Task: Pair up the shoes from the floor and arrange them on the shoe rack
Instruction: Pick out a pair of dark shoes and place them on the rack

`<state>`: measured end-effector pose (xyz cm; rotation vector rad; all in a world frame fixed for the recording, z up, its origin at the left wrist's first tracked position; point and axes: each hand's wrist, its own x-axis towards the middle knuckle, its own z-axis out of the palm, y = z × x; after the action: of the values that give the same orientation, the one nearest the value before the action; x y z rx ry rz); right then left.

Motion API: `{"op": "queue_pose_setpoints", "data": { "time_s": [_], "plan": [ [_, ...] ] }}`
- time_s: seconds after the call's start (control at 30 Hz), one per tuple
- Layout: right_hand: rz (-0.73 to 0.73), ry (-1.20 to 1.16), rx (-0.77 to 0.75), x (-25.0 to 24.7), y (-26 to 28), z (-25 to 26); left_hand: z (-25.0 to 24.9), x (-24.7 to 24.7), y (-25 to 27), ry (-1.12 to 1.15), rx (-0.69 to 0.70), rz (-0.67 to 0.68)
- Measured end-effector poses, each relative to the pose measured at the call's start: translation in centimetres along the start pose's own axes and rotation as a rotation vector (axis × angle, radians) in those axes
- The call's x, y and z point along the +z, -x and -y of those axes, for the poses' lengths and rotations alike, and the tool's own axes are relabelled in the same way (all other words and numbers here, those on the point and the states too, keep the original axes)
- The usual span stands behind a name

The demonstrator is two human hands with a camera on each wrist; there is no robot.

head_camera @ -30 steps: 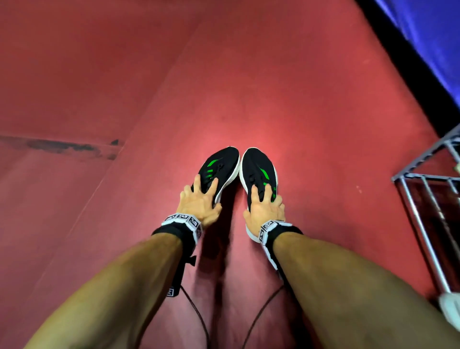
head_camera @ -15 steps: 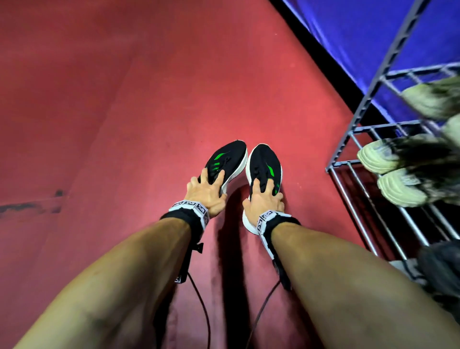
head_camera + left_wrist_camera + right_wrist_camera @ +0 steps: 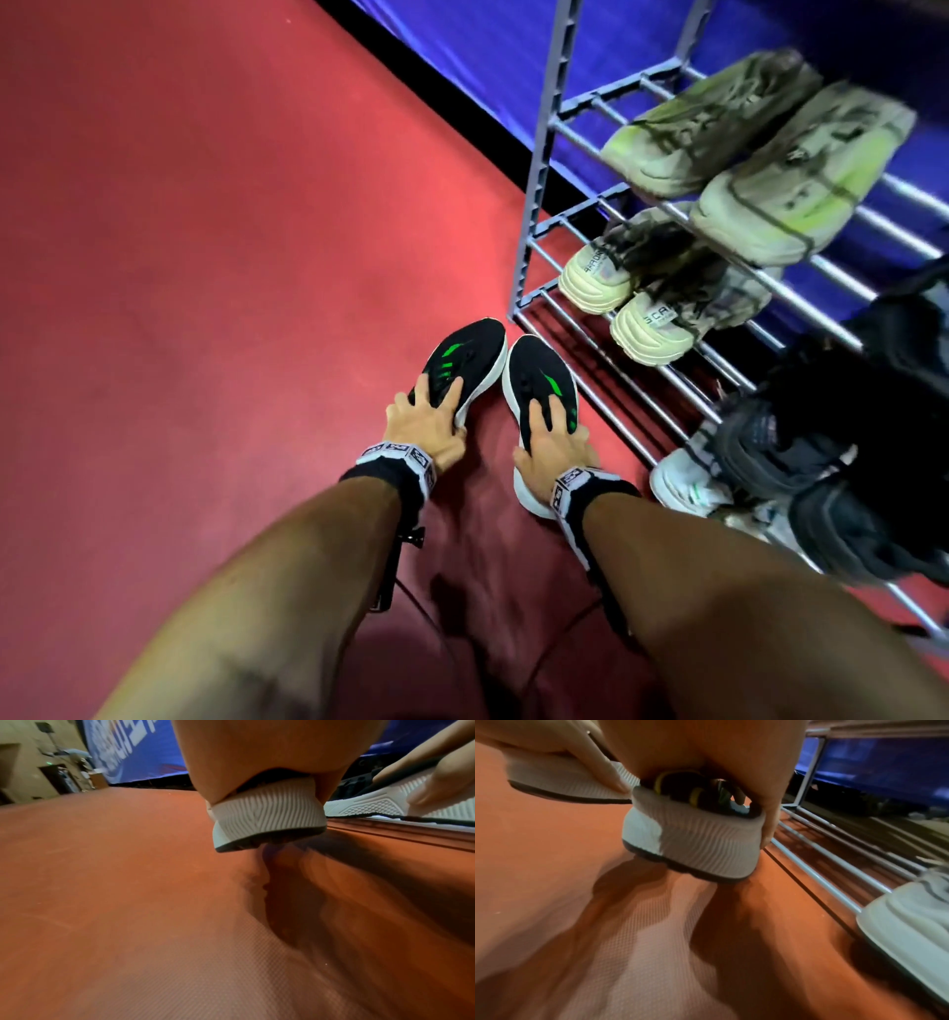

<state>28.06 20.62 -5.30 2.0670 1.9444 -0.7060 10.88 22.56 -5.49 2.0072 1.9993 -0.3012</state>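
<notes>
Two black shoes with green marks and white soles are held side by side just above the red floor. My left hand [image 3: 430, 417] grips the left black shoe [image 3: 470, 354] at its heel end; its ribbed white heel [image 3: 267, 821] hangs off the floor. My right hand [image 3: 552, 442] grips the right black shoe [image 3: 536, 367] the same way, heel [image 3: 700, 845] lifted. The grey metal shoe rack [image 3: 544, 169] stands immediately right of them, its lowest bars [image 3: 834, 858] close beside the right shoe.
A pale green-grey pair [image 3: 744, 149] sits on an upper shelf, a cream pair [image 3: 631, 293] on the shelf below. Dark shoes [image 3: 842, 447] and a white one [image 3: 683, 483] lie on the low shelf at right. A blue wall [image 3: 488, 46] runs behind the rack.
Both hands have carried the black pair to the right, from open floor to the rack's near corner. The rack and its shoes have come fully into view.
</notes>
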Motion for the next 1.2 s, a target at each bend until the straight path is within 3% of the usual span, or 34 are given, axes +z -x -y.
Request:
{"op": "queue_pose_setpoints", "data": {
  "time_s": [0.3,0.47,0.63,0.77,1.03,1.2],
  "plan": [
    [0.047,-0.085,0.137,5.6,0.4,0.6,1.7,5.0,-2.6,-0.058,0.118,0.163],
    [0.012,-0.066,0.208,7.1,0.2,1.9,3.0,6.3,-2.8,-0.028,0.187,0.106],
    [-0.156,0.142,-0.010,7.3,0.2,2.6,2.8,6.3,-3.3,-0.062,0.345,0.063],
    [-0.065,0.188,-0.069,7.8,-0.5,3.4,3.0,6.4,-4.4,-0.078,0.476,0.208],
    [0.030,0.150,0.134,9.6,-1.1,1.7,3.3,7.7,-4.6,-0.092,0.460,0.168],
    [0.078,0.082,0.176,9.8,-1.4,1.7,3.1,8.1,-4.6,-0.103,0.436,0.137]
  ]
}}
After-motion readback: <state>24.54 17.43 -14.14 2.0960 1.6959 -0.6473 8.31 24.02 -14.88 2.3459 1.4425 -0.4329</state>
